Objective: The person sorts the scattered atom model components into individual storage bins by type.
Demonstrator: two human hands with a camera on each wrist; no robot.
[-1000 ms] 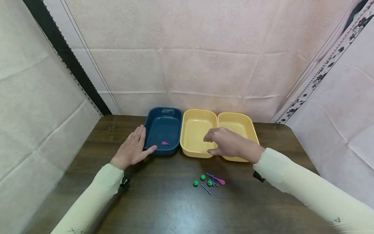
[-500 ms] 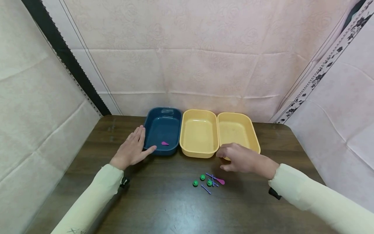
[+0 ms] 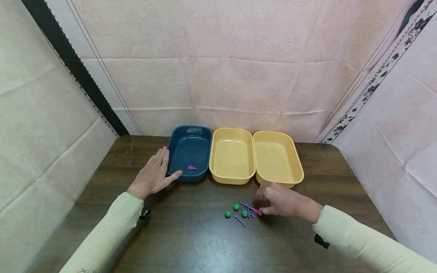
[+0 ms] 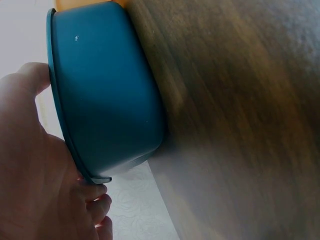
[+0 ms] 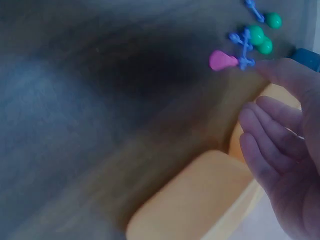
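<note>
My left hand (image 3: 154, 173) lies flat and open on the dark table, thumb and palm against the left side of the blue tray (image 3: 189, 177); the left wrist view shows the palm touching the tray's (image 4: 105, 100) rim. A pink drop-shaped piece (image 3: 192, 167) lies inside this tray. My right hand (image 3: 271, 200) hovers low with relaxed fingers just right of a small pile: a pink piece (image 3: 258, 212), three green balls (image 3: 236, 207) and several purple sticks (image 3: 241, 221). In the right wrist view the pink piece (image 5: 222, 60) lies apart from my fingers (image 5: 272, 125), which hold nothing.
Two yellow trays, one in the middle (image 3: 231, 179) and one on the right (image 3: 296, 161), stand side by side right of the blue one, close behind my right hand. Pink cloth walls close in the table on three sides.
My right hand has come back from over the middle yellow tray and dropped to the table beside the small pile. The left hand has stayed in place.
</note>
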